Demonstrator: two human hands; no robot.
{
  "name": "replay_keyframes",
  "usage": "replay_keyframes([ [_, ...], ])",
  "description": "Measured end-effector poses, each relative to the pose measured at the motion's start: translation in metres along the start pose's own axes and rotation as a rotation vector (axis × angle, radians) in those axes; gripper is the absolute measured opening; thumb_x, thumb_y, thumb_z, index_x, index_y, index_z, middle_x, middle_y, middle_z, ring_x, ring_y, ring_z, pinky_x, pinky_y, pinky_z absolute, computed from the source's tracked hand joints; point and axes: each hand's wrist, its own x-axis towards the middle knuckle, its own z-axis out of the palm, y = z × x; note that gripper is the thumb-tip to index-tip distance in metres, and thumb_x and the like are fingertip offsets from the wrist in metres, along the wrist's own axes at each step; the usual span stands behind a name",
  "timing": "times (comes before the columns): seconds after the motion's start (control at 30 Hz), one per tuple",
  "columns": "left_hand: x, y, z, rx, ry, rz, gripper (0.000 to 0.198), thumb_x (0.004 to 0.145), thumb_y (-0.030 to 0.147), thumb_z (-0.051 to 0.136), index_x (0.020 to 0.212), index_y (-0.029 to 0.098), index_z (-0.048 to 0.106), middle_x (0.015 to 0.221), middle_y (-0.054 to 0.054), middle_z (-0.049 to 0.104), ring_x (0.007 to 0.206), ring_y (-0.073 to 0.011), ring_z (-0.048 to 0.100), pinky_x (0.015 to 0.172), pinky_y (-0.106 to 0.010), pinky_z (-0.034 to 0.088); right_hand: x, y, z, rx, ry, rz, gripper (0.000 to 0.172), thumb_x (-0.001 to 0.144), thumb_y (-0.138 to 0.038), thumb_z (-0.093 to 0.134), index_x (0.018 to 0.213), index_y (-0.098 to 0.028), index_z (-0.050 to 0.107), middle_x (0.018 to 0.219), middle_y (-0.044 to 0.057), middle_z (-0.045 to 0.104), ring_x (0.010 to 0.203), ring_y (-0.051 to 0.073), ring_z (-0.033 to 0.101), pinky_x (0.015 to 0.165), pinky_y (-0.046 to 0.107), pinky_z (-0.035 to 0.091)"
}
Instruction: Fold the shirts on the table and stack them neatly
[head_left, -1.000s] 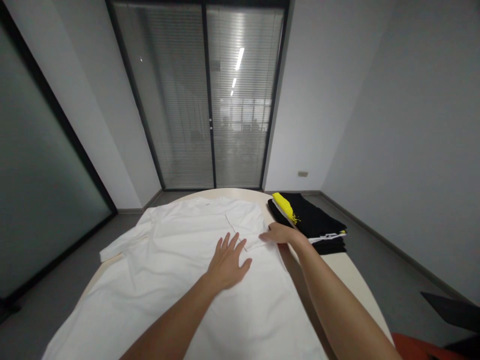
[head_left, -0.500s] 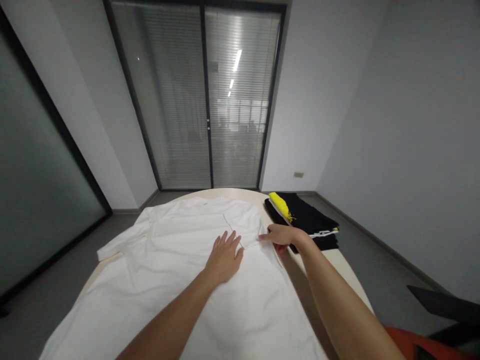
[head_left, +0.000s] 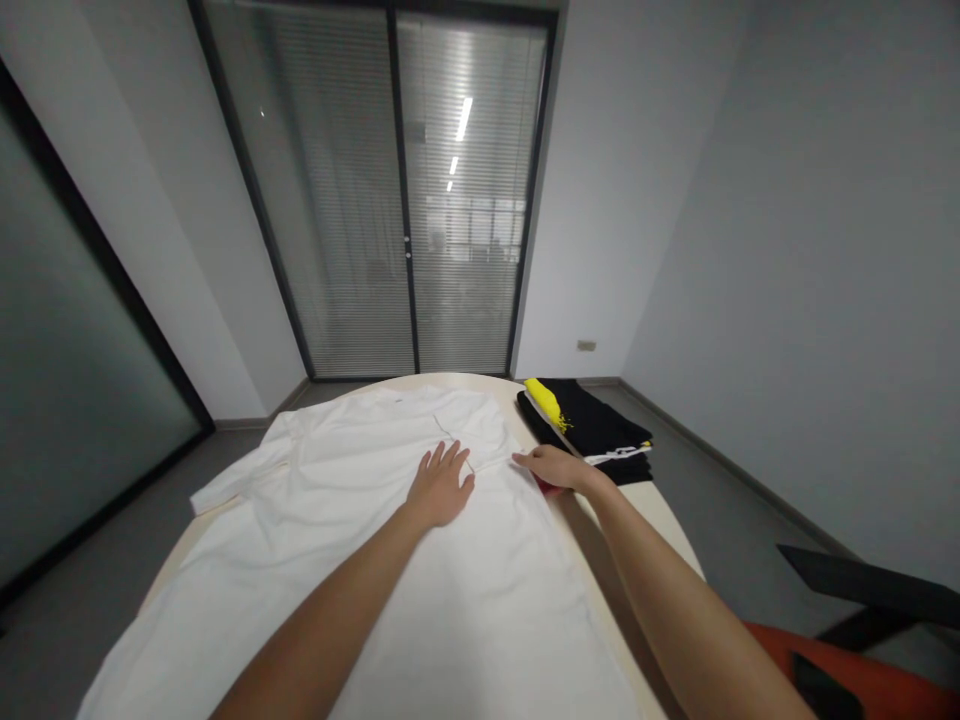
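Observation:
A white T-shirt (head_left: 337, 530) lies spread over the pale table, its neckline toward the far edge and one sleeve out at the left. My left hand (head_left: 441, 487) rests flat on the shirt with its fingers apart, beside a thin dark line that looks like a thread or fold on the cloth. At the shirt's right edge, my right hand (head_left: 553, 468) pinches the white fabric between thumb and fingers. Something red shows just below that hand; what it is I cannot make out.
Behind my right hand, a stack of folded black cloth (head_left: 600, 415) with a yellow fringed piece (head_left: 546, 402) sits on the table (head_left: 667, 520). A red chair (head_left: 840, 670) with a black armrest stands at the lower right. Glass doors (head_left: 465, 250) with blinds are beyond.
The view has shifted slightly, so everything sits a little further left. My left hand stays flat on the shirt, and my right hand keeps its hold at the edge.

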Motion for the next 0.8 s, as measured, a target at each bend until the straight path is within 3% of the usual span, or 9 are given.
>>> replay_keyframes([
  [0.1,0.008,-0.006,0.001,0.007,0.0,0.015,0.058,0.1,0.046,0.031,0.153,0.022,0.036,0.164,-0.004,0.025,0.152,-0.0298,0.018,0.122,-0.05,0.018,-0.02,0.001,-0.01,-0.114,-0.301,0.034,0.075,0.079,-0.084,0.047,0.06,-0.013,0.062,0.05,0.008,0.06,0.046,0.014,0.055,0.045,0.023,0.036],
  [0.17,0.014,-0.01,0.001,0.007,0.0,0.011,0.058,0.1,0.046,0.031,0.153,0.022,0.035,0.164,-0.004,0.026,0.152,-0.0298,0.019,0.122,-0.05,0.018,-0.032,0.004,-0.016,-0.141,-0.428,-0.016,0.076,0.075,-0.086,0.049,0.058,-0.013,0.063,0.052,0.007,0.061,0.047,0.012,0.054,0.047,0.023,0.036],
  [0.3,0.02,-0.012,0.0,0.012,0.035,-0.003,0.055,0.1,0.043,0.036,0.15,0.022,0.039,0.162,-0.007,0.03,0.15,-0.031,0.023,0.12,-0.052,0.022,-0.044,0.014,-0.021,-0.07,-0.51,-0.133,0.063,0.064,-0.077,0.072,0.06,-0.015,0.058,0.054,0.0,0.06,0.049,0.009,0.052,0.049,0.021,0.037],
  [0.4,0.013,-0.002,-0.009,0.036,0.117,0.044,0.044,0.099,0.033,0.042,0.139,0.017,0.051,0.151,-0.014,0.046,0.141,-0.0317,0.039,0.114,-0.051,0.031,-0.044,0.022,-0.017,0.05,-0.497,-0.16,0.059,0.063,-0.071,0.075,0.063,-0.017,0.054,0.057,-0.001,0.062,0.051,0.009,0.057,0.047,0.019,0.033],
  [0.47,0.001,0.013,-0.019,0.04,0.147,0.153,0.032,0.097,0.024,0.044,0.124,0.018,0.06,0.134,-0.012,0.061,0.128,-0.027,0.052,0.107,-0.044,0.039,-0.042,0.027,-0.014,0.108,-0.469,-0.186,0.057,0.068,-0.071,0.073,0.067,-0.017,0.054,0.058,-0.001,0.063,0.051,0.01,0.06,0.045,0.018,0.031],
  [0.53,-0.018,0.034,-0.03,0.017,0.16,0.38,0.026,0.098,0.021,0.042,0.11,0.019,0.065,0.116,-0.009,0.068,0.111,-0.0235,0.06,0.097,-0.039,0.045,-0.041,0.031,-0.012,0.129,-0.462,-0.214,0.055,0.07,-0.07,0.071,0.071,-0.017,0.056,0.058,-0.001,0.063,0.05,0.01,0.06,0.045,0.018,0.031],
  [0.6,-0.039,0.059,-0.038,-0.027,0.096,0.657,0.022,0.099,0.025,0.045,0.107,0.021,0.065,0.105,-0.005,0.069,0.098,-0.0202,0.063,0.088,-0.034,0.047,-0.041,0.032,-0.011,0.138,-0.466,-0.25,0.054,0.073,-0.069,0.07,0.073,-0.016,0.058,0.058,-0.001,0.063,0.05,0.01,0.059,0.046,0.018,0.033],
  [0.7,-0.067,0.093,-0.042,-0.039,0.033,0.934,0.023,0.1,0.028,0.045,0.116,0.023,0.061,0.118,-0.003,0.067,0.101,-0.0185,0.062,0.086,-0.032,0.046,-0.043,0.031,-0.01,0.165,-0.458,-0.327,0.053,0.076,-0.067,0.069,0.072,-0.016,0.058,0.056,-0.002,0.061,0.049,0.009,0.056,0.048,0.018,0.036],
  [0.8,-0.082,0.111,-0.041,-0.045,0.004,0.954,0.037,0.101,0.031,0.044,0.137,0.023,0.049,0.138,-0.005,0.059,0.107,-0.0201,0.059,0.086,-0.033,0.046,-0.044,0.028,-0.005,0.203,-0.447,-0.381,0.053,0.079,-0.068,0.066,0.072,-0.016,0.058,0.054,-0.003,0.058,0.046,0.008,0.049,0.048,0.019,0.037],
])
